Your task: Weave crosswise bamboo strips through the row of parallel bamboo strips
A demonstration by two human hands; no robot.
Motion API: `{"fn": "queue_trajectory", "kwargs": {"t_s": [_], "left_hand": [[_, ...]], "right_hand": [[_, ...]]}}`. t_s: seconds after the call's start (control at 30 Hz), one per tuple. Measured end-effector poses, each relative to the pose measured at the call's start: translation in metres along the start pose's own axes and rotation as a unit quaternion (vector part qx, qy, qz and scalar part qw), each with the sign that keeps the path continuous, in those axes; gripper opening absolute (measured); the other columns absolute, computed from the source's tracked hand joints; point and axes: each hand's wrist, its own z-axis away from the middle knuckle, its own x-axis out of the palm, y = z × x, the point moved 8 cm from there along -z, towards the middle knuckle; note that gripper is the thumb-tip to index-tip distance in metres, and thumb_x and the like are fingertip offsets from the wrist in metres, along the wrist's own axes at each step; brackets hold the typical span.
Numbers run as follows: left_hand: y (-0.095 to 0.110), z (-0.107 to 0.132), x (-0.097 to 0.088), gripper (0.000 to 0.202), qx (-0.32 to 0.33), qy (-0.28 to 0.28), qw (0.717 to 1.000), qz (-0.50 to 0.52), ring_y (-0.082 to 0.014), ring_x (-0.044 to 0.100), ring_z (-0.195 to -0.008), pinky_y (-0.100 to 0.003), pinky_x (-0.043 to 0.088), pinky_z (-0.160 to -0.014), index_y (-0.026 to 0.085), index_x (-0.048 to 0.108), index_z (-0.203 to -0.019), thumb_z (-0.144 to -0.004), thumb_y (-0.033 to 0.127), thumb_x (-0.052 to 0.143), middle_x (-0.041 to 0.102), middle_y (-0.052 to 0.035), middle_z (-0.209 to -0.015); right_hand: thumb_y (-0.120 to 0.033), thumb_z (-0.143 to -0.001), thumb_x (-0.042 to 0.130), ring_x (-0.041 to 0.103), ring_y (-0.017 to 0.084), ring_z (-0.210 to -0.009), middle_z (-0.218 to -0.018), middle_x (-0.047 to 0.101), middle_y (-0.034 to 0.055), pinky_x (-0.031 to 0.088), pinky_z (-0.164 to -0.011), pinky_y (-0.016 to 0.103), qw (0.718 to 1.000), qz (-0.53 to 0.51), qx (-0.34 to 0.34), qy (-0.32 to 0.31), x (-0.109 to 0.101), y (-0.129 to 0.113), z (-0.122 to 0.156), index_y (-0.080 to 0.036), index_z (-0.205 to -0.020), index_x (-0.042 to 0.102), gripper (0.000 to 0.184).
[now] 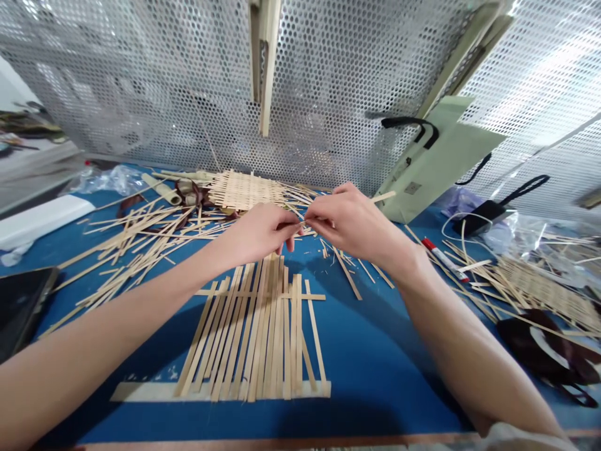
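Note:
Above the middle of the table my left hand (pixel 267 230) and my right hand (pixel 351 220) meet fingertip to fingertip. Both are closed in a pinch on a thin bamboo strip (pixel 385 196), whose pale end sticks out past my right hand; its middle is mostly hidden by the fingers. Below them a row of upright bamboo strips (pixel 256 338) lies side by side, with lower ends on a band of whitish tape (pixel 154 392). One crosswise strip (pixel 307 297) runs through the row near its upper part, and my left hand partly covers the row's top.
A woven bamboo piece (pixel 246 190) lies at the back, with loose strips (pixel 141 241) to its left. A green paper bag (pixel 427 163) leans on the perforated metal panel (pixel 323 88). Right: a red-and-white marker (pixel 445 259), another woven piece (pixel 547 288). Left: a dark phone-like device (pixel 23 304).

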Motion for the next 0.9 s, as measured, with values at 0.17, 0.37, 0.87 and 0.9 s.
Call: {"fn": "queue_trajectory", "kwargs": {"t_s": [0.17,0.37,0.87,0.9], "left_hand": [[0.008,0.007,-0.008,0.040,0.011,0.071,0.990,-0.120,-0.0214,0.067,-0.066,-0.034,0.043,-0.075,0.021,0.073,-0.074,-0.109,0.030,0.055,0.073,-0.0036,-0.067],[0.007,0.012,-0.007,0.036,-0.026,0.113,0.963,-0.244,-0.0327,0.073,-0.084,-0.040,0.045,-0.078,0.017,0.081,-0.086,-0.107,0.026,0.053,0.080,-0.0166,-0.087],[0.057,0.036,-0.039,0.035,0.134,0.017,0.983,-0.122,-0.0190,0.067,-0.066,-0.031,0.047,-0.071,0.023,0.066,-0.068,-0.099,0.035,0.055,0.074,-0.0020,-0.070],[0.062,0.038,-0.041,0.034,0.155,-0.014,0.985,-0.073,-0.0175,0.066,-0.063,-0.030,0.046,-0.069,0.024,0.067,-0.069,-0.098,0.038,0.056,0.074,-0.0005,-0.068]], "right_hand": [[-0.024,-0.106,0.053,0.058,0.022,-0.080,-0.087,0.076,0.0068,0.029,-0.073,0.037,0.998,0.026,0.050,0.006,0.013,0.001,-0.003,-0.021,-0.085,0.070,0.027],[-0.025,-0.102,0.053,0.055,0.021,-0.073,-0.079,0.072,0.0053,0.026,-0.069,0.037,0.986,0.013,0.157,0.054,0.035,-0.001,-0.003,-0.023,-0.079,0.067,0.026],[-0.031,-0.098,0.066,0.044,0.015,-0.061,-0.064,0.055,-0.0034,0.032,-0.061,0.033,0.958,-0.271,0.026,0.086,-0.020,-0.021,0.005,-0.024,-0.075,0.066,0.025],[-0.036,-0.100,0.069,0.044,0.014,-0.059,-0.064,0.057,-0.0040,0.032,-0.059,0.033,0.950,-0.306,0.002,0.064,-0.024,-0.021,0.005,-0.024,-0.076,0.069,0.026]]}}
